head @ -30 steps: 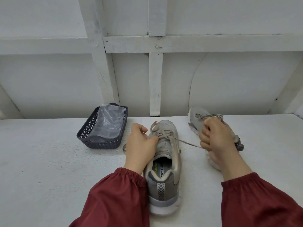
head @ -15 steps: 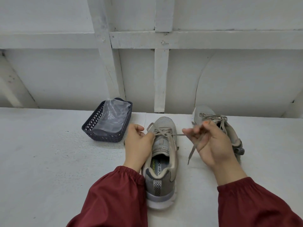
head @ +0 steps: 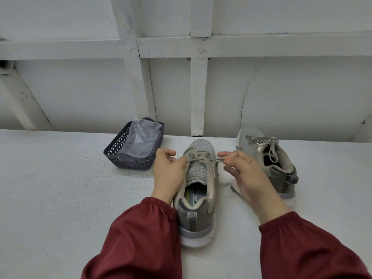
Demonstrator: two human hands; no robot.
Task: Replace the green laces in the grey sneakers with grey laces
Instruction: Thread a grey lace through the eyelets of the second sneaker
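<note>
The grey sneaker stands on the white table with its heel toward the person, between two dark red sleeves. Its toe end lies directly between the fingertips of both hands. The grey lace crosses the lowest eyelets there. The left hand rests against the shoe's left side, its fingers curled and pinching the lace where it leaves the eyelets. The right hand is just right of the shoe. Its thumb and forefinger pinch a short strand that runs straight out from the eyelets, and the other fingers are loosely bent. A loose lace end trails on the table under that palm. Just beyond the right hand's knuckles stands the second sneaker, toe pointing away and already laced in grey. Beyond the left hand's fingers, a little apart, sits a dark mesh basket holding a clear plastic bag. Behind everything rises a white panelled wall.
</note>
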